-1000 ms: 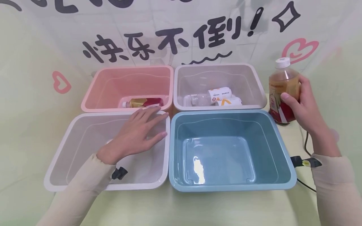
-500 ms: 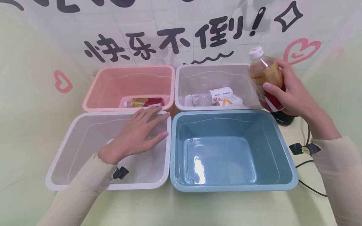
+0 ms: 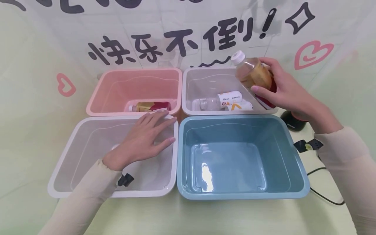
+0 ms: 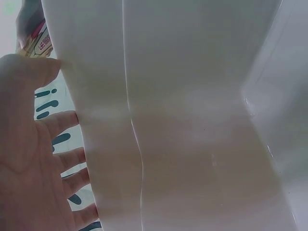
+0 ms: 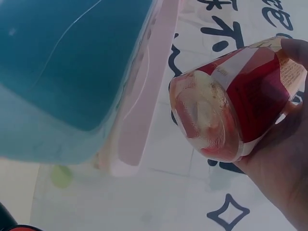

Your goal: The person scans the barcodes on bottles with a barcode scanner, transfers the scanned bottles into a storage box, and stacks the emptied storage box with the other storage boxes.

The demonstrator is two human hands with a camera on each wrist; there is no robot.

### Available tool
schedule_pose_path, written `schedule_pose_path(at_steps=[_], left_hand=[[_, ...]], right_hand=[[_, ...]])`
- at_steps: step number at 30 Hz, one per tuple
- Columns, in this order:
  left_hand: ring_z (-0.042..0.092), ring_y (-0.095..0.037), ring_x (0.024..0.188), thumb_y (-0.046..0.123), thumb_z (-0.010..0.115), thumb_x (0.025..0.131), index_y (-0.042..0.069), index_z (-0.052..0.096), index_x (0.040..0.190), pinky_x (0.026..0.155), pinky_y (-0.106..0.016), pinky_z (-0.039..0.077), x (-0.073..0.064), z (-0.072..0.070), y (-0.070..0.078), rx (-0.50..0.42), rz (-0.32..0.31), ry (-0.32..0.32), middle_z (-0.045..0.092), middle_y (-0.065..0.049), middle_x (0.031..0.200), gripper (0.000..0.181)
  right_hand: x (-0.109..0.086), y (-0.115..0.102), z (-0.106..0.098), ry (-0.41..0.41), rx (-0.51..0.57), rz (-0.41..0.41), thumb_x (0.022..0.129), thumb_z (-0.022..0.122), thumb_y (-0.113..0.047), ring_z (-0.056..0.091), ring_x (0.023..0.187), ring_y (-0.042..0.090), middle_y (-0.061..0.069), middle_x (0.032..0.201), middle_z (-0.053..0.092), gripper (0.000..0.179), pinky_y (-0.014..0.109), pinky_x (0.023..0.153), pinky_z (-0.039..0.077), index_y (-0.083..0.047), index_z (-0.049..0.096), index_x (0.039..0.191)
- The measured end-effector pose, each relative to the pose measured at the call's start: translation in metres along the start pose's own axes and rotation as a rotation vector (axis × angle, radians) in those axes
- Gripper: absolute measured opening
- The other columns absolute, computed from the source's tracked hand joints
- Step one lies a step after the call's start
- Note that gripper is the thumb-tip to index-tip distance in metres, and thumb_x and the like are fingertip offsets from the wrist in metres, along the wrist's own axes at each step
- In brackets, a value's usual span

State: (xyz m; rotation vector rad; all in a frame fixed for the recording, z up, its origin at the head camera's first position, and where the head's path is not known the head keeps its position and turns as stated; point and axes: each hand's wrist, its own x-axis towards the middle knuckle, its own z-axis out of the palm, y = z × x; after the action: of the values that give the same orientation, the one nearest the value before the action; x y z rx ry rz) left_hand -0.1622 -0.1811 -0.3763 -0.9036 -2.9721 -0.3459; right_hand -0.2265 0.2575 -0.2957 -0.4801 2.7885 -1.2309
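My right hand (image 3: 283,86) grips a plastic drink bottle (image 3: 255,75) with a white cap and a gold-and-red label. It is tilted, cap to the left, over the right side of the back grey bin (image 3: 185,89). In the right wrist view the base of the bottle (image 5: 202,115) faces the camera, fingers wrapped round its label. My left hand (image 3: 144,138) is spread over the front light-grey bin (image 3: 67,153), its fingertips at the back right rim. The left wrist view shows the hand (image 4: 29,139) with fingers straight along that bin's edge.
A similar bottle (image 3: 152,106) lies in the pink bin (image 3: 93,94); clear bottles with white labels (image 3: 229,98) lie in the back grey bin. A blue bin (image 3: 229,169) stands front right. Beside it are a black round object (image 3: 293,122) and a cable (image 3: 326,194).
My right hand has carried the bottle leftward from the right side to over the back grey bin, tilting it from upright. A black object behind it came into view. My left hand stays put.
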Motion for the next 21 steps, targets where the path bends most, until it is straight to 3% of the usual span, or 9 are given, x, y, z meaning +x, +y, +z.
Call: schedule_pose_path(at_steps=[5, 13, 21], left_hand=[[0.033, -0.032, 0.16, 0.064, 0.058, 0.098, 0.034, 0.043, 0.162, 0.131, -0.063, 0.026, -0.001, 0.0, -0.001, -0.002, -0.004, -0.002, 0.035, -0.004, 0.173, 0.072], [0.033, -0.031, 0.16, 0.063, 0.059, 0.098, 0.034, 0.043, 0.162, 0.131, -0.063, 0.026, -0.002, 0.001, -0.001, -0.001, -0.006, 0.003, 0.035, -0.004, 0.173, 0.073], [0.034, -0.03, 0.158, 0.063, 0.062, 0.097, 0.033, 0.046, 0.161, 0.131, -0.063, 0.028, -0.001, 0.001, 0.001, -0.017, 0.007, 0.019, 0.038, -0.004, 0.171, 0.072]], right_hand=[[0.011, -0.009, 0.005, -0.039, -0.078, -0.022, 0.097, 0.074, -0.038, 0.05, 0.12, 0.027, 0.011, 0.142, 0.052, 0.082, 0.016, 0.082, 0.05, -0.045, 0.023, 0.161], [0.032, -0.019, 0.016, -0.047, -0.144, -0.21, 0.098, 0.073, -0.03, 0.054, 0.107, 0.024, 0.017, 0.126, 0.059, 0.08, 0.021, 0.076, 0.049, -0.026, 0.027, 0.163], [0.047, -0.03, 0.027, -0.075, -0.15, -0.236, 0.098, 0.073, -0.034, 0.053, 0.103, 0.022, 0.013, 0.123, 0.058, 0.079, 0.029, 0.074, 0.052, -0.029, 0.029, 0.163]])
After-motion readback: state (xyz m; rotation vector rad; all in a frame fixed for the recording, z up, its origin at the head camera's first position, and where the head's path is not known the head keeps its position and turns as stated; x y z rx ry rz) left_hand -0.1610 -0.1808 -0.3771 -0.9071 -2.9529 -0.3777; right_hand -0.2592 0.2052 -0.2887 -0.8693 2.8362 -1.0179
